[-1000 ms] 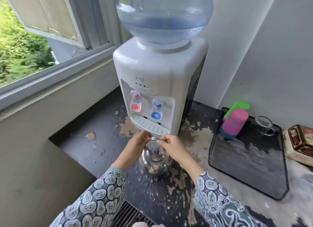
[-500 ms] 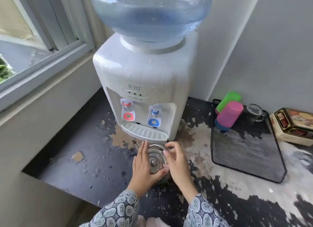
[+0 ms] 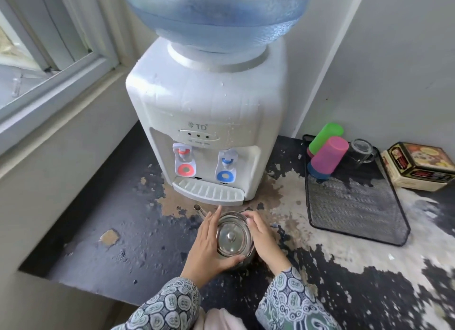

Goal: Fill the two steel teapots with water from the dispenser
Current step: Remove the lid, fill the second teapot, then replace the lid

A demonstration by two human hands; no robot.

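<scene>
The steel teapot (image 3: 233, 239) sits between both hands, lid on; left hand (image 3: 209, 246) and right hand (image 3: 264, 241) cup its sides. The dispenser's blue tap (image 3: 225, 168) lies straight ahead, above them.

Dark counter (image 3: 103, 221), paint badly peeled at right. On it: white water dispenser (image 3: 209, 112) at frame centre, steel teapot (image 3: 232, 238) just below it, black mesh tray (image 3: 354, 206) at right, printed box (image 3: 421, 165) far right.
</scene>
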